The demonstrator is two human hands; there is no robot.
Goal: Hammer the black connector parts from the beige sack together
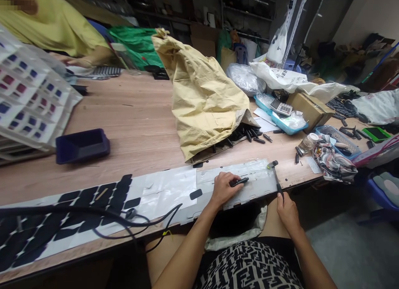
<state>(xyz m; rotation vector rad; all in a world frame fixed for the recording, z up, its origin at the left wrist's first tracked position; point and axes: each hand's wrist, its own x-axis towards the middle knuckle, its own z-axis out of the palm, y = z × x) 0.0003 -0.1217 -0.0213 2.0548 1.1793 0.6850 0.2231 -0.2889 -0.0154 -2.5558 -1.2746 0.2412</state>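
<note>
My left hand (pixel 222 189) pinched a slim black piece (pixel 240 182) flat on the white sheet (pixel 168 189) at the tabletop (pixel 140 127) edge, its length running 9 to 3 o'clock; my right hand (pixel 288 212), grip closed around a small hammer (pixel 277 179), waited at the piece's 4 o'clock
</note>
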